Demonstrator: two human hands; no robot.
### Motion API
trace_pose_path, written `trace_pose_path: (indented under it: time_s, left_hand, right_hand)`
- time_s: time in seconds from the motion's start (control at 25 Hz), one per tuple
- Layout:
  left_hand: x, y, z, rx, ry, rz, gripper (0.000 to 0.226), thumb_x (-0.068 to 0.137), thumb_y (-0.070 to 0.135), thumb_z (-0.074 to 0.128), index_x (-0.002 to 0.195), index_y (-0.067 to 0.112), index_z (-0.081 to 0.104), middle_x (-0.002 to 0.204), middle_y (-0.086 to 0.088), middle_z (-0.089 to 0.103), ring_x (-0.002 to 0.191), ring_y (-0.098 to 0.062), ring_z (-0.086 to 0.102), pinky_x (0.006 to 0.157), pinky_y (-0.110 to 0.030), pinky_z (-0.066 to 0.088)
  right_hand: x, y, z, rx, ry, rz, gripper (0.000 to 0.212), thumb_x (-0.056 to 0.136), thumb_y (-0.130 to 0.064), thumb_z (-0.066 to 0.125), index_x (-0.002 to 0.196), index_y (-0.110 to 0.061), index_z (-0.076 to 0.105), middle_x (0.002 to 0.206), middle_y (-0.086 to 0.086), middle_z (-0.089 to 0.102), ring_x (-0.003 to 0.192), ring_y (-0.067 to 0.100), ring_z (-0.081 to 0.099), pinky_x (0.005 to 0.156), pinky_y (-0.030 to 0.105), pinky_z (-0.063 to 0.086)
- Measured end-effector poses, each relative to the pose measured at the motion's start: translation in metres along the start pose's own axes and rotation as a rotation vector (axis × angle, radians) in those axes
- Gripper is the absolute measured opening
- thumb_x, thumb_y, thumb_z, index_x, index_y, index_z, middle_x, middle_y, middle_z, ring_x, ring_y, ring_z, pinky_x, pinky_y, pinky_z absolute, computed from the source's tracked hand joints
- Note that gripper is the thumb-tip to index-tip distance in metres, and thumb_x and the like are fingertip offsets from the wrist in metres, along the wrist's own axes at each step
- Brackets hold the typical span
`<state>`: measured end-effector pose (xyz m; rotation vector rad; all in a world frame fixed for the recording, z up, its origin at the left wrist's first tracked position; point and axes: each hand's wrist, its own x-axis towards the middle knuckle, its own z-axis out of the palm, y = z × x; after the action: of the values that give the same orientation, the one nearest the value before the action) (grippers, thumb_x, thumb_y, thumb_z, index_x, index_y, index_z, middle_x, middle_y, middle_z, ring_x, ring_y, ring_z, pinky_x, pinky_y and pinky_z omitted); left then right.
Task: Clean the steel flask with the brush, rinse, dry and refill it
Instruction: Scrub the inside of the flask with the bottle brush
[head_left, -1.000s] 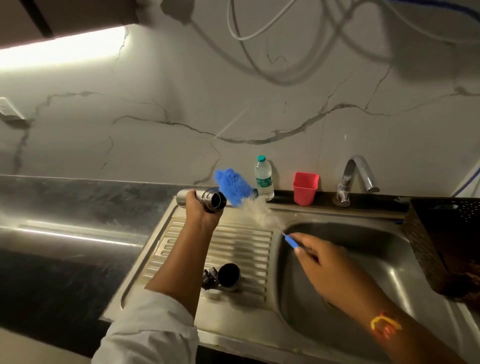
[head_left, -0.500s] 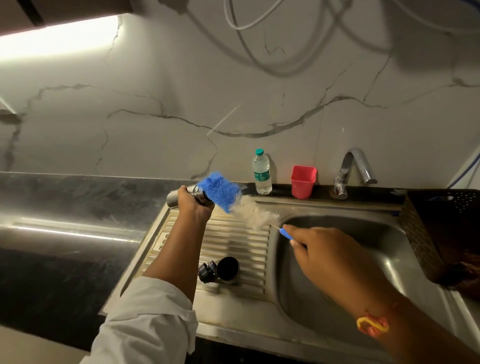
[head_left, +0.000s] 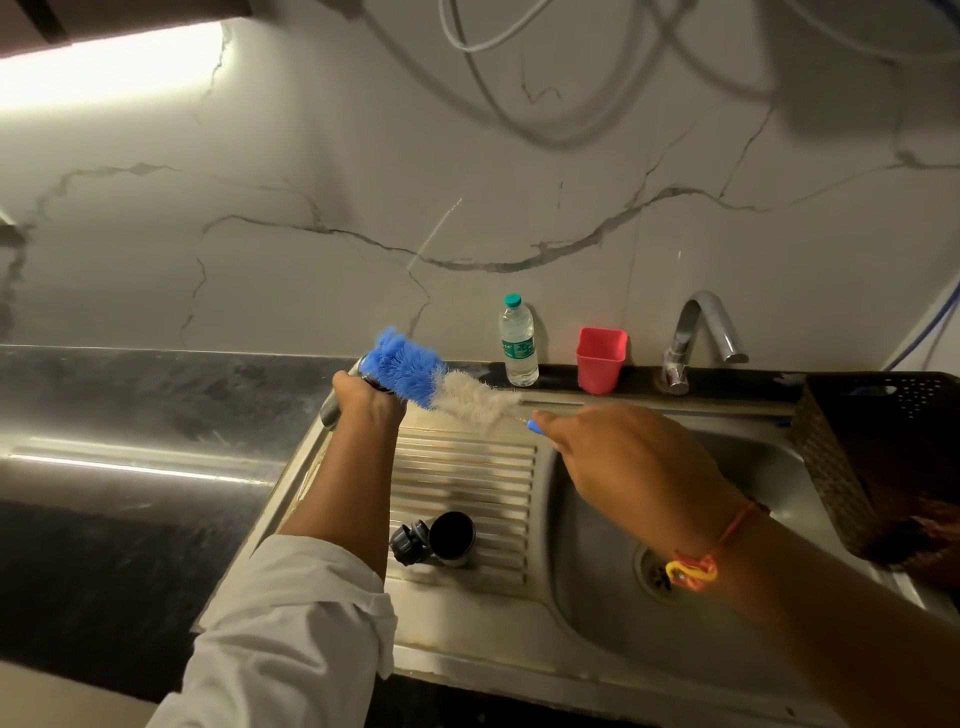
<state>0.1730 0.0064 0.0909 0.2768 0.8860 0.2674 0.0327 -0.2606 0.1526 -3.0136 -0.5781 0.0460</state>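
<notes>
**Feeding brush into flask mouth**

We see the left hand (head_left: 366, 397) wrapped round the flask (head_left: 329, 411). The flask is held up over the back corner of the drainboard (head_left: 467, 467), tilted, mouth up and to the right. The fingers hide most of its body. The right hand (head_left: 623, 457) pinches the blue handle end of the brush (head_left: 405, 366), though its fingers are mostly hidden behind the back of the hand. The blue bristle tip sits at the mouth; we cannot tell if any of it is inside. White bristles trail back toward the handle.

Handling, our call:
- **Flask:** steel, rigid, probably light while empty, smooth and so slippery once wet. We would take it mid-body in a full wrap, as here, leaving the rim free.
- **Brush:** the bristles are soft and should squash through the neck. The thin stem likely bends, so push along the flask's axis. A hold nearer the bristles would give more control.

We judge scrubbing is just starting, with rinse, dry and refill all to come. The cap (head_left: 453, 538) and stopper (head_left: 409, 543) lie touching on the drainboard. No water shows at the tap (head_left: 696, 332).
</notes>
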Motion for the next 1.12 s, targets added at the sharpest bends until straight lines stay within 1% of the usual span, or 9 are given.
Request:
trace_pose_path:
  time_s: [0.04, 0.2, 0.32, 0.48, 0.56, 0.64, 0.76, 0.88, 1.12]
  left_hand:
    - [0.001, 0.003, 0.000, -0.023, -0.019, -0.015, 0.037, 0.099, 0.040, 0.056, 0.126, 0.016, 0.055, 0.116, -0.010, 0.068, 0.106, -0.033, 0.069, 0.097, -0.046, 0.058]
    - [0.003, 0.009, -0.001, -0.025, -0.038, -0.020, 0.035, 0.102, 0.043, 0.049, 0.115, 0.012, 0.058, 0.116, -0.011, 0.066, 0.111, -0.031, 0.067, 0.099, -0.042, 0.057]
    - [0.015, 0.013, -0.002, -0.011, -0.035, -0.021, 0.047, 0.100, 0.048, 0.052, 0.125, 0.009, 0.054, 0.117, -0.016, 0.066, 0.107, -0.036, 0.068, 0.095, -0.047, 0.058]
    - [0.026, 0.011, -0.008, 0.056, -0.195, -0.051, 0.053, 0.098, 0.051, 0.057, 0.124, 0.005, 0.055, 0.116, -0.018, 0.070, 0.105, -0.037, 0.071, 0.089, -0.049, 0.060]
    - [0.030, 0.008, -0.010, 0.084, -0.236, -0.023, 0.054, 0.095, 0.047, 0.065, 0.129, 0.007, 0.053, 0.116, -0.020, 0.071, 0.101, -0.039, 0.073, 0.086, -0.054, 0.061]
    - [0.035, 0.007, -0.011, 0.085, -0.223, 0.028, 0.061, 0.092, 0.044, 0.071, 0.136, 0.009, 0.048, 0.115, -0.022, 0.071, 0.096, -0.041, 0.075, 0.085, -0.057, 0.061]
    - [0.037, 0.004, -0.010, 0.067, -0.218, 0.056, 0.064, 0.091, 0.041, 0.074, 0.138, 0.008, 0.045, 0.113, -0.023, 0.072, 0.092, -0.042, 0.076, 0.084, -0.058, 0.061]
    - [0.040, 0.003, -0.011, 0.063, -0.210, 0.045, 0.066, 0.090, 0.036, 0.076, 0.139, 0.009, 0.042, 0.112, -0.023, 0.072, 0.091, -0.042, 0.076, 0.084, -0.059, 0.061]
    - [0.044, 0.002, -0.012, 0.140, -0.162, 0.047, 0.068, 0.088, 0.026, 0.079, 0.139, 0.012, 0.036, 0.115, -0.023, 0.068, 0.089, -0.042, 0.075, 0.076, -0.060, 0.062]
  right_hand:
    - [0.003, -0.001, -0.003, -0.013, -0.003, -0.010, 0.064, 0.101, -0.016, 0.049, 0.156, -0.032, 0.022, 0.087, -0.003, 0.054, 0.064, 0.010, 0.037, 0.050, 0.026, 0.022]
    - [0.015, 0.001, -0.015, 0.014, -0.140, -0.043, 0.063, 0.100, -0.013, 0.052, 0.155, -0.027, 0.027, 0.121, 0.006, 0.064, 0.063, 0.007, 0.033, 0.055, 0.020, 0.025]
    - [0.017, 0.007, -0.020, -0.007, -0.151, -0.095, 0.055, 0.101, -0.013, 0.049, 0.153, -0.025, 0.034, 0.120, 0.006, 0.065, 0.070, 0.009, 0.040, 0.058, 0.021, 0.030]
    - [0.019, 0.013, -0.022, -0.023, -0.045, -0.107, 0.044, 0.101, -0.015, 0.046, 0.143, -0.030, 0.048, 0.104, 0.000, 0.067, 0.073, 0.011, 0.044, 0.071, 0.028, 0.045]
    - [0.017, 0.015, -0.024, -0.105, 0.014, -0.110, 0.043, 0.103, -0.018, 0.043, 0.145, -0.029, 0.046, 0.103, -0.001, 0.063, 0.083, 0.016, 0.053, 0.082, 0.034, 0.050]
    - [0.014, 0.016, -0.027, -0.198, 0.057, -0.128, 0.047, 0.104, -0.018, 0.039, 0.150, -0.027, 0.037, 0.116, 0.001, 0.062, 0.103, 0.019, 0.060, 0.088, 0.034, 0.049]
    - [0.010, 0.011, -0.029, -0.263, 0.092, -0.125, 0.050, 0.103, -0.014, 0.033, 0.152, -0.024, 0.033, 0.122, 0.003, 0.059, 0.108, 0.022, 0.060, 0.084, 0.035, 0.048]
    - [0.011, 0.004, -0.026, -0.353, 0.076, -0.149, 0.060, 0.102, -0.008, 0.040, 0.157, -0.020, 0.019, 0.117, 0.006, 0.058, 0.098, 0.024, 0.062, 0.078, 0.037, 0.055]
    - [0.017, 0.007, -0.019, -0.536, 0.153, -0.212, 0.062, 0.098, -0.011, 0.051, 0.155, -0.018, 0.024, 0.120, 0.008, 0.059, 0.099, 0.027, 0.063, 0.064, 0.036, 0.049]
